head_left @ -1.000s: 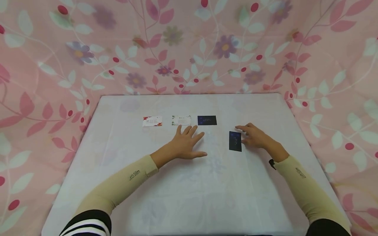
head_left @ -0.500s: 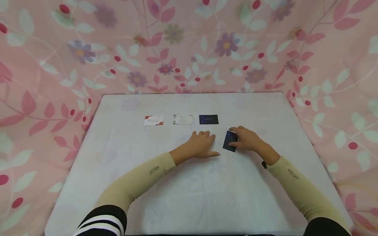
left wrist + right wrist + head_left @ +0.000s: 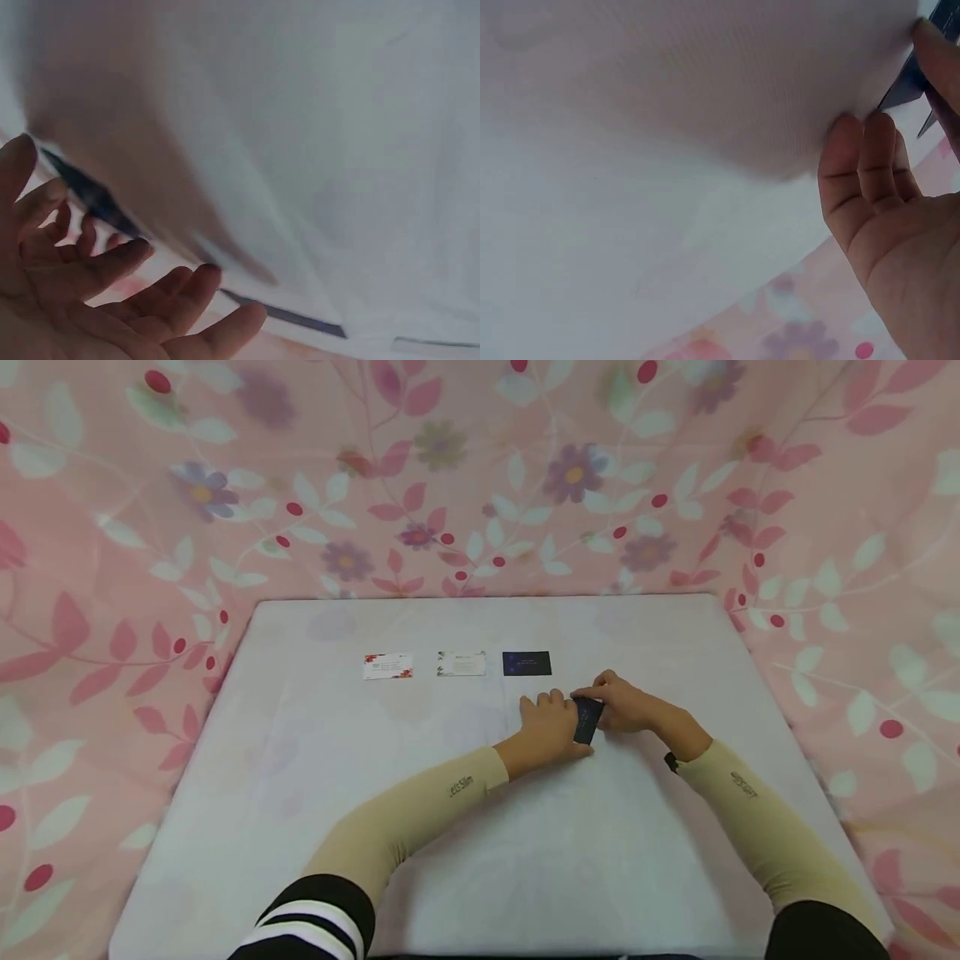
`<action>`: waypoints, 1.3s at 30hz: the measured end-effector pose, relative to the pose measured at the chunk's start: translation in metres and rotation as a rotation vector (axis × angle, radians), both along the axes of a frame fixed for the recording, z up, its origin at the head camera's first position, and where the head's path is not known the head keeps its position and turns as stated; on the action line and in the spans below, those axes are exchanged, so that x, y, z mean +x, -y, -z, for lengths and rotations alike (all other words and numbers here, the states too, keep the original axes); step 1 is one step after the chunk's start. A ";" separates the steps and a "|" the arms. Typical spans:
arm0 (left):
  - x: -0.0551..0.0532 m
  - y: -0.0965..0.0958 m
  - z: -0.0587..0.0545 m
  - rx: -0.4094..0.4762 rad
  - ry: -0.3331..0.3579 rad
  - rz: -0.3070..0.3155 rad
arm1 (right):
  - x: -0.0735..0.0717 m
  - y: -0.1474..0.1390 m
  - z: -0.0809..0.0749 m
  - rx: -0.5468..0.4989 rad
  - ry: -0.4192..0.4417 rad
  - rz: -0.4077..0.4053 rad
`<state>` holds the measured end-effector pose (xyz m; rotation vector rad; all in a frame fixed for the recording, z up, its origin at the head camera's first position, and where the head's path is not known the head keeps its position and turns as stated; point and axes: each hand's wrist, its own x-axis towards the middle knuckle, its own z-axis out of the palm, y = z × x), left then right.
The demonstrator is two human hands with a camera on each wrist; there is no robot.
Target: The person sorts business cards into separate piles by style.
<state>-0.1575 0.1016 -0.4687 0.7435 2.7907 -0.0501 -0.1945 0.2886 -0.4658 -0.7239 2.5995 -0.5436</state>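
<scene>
A dark blue business card (image 3: 588, 720) stands between my two hands, right of the table's middle, tilted with its upper end leaning right. My right hand (image 3: 628, 703) pinches it, index finger at the upper end and thumb by the right edge; in the right wrist view the card (image 3: 910, 81) sits at the thumb. My left hand (image 3: 547, 728) is at its left side, fingers loosely bent, thumb near the lower end. In the left wrist view the card (image 3: 94, 196) spans the gap between thumb and index finger; I cannot tell how firmly they touch it.
Three cards lie in a row farther back: a white one with red corners (image 3: 387, 667), a white one with leafy corners (image 3: 461, 663) and a dark blue one (image 3: 527, 663). A white cloth covers the table (image 3: 315, 693). Pink floral fabric (image 3: 480, 477) hangs behind and at both sides.
My left hand has moved right, from below the leafy card to the dark card's left side. My right hand has taken hold of that card, which has shifted slightly left and tilted.
</scene>
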 end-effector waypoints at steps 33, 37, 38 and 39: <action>-0.052 0.059 0.012 0.238 0.150 0.161 | 0.007 0.017 0.013 -0.103 -0.079 0.114; -0.052 0.062 0.012 0.243 0.154 0.157 | 0.012 0.021 0.016 -0.064 -0.114 0.125; -0.052 0.062 0.012 0.245 0.156 0.161 | 0.013 0.021 0.016 -0.051 -0.122 0.129; -0.053 0.062 0.013 0.249 0.156 0.167 | 0.014 0.021 0.016 -0.044 -0.127 0.133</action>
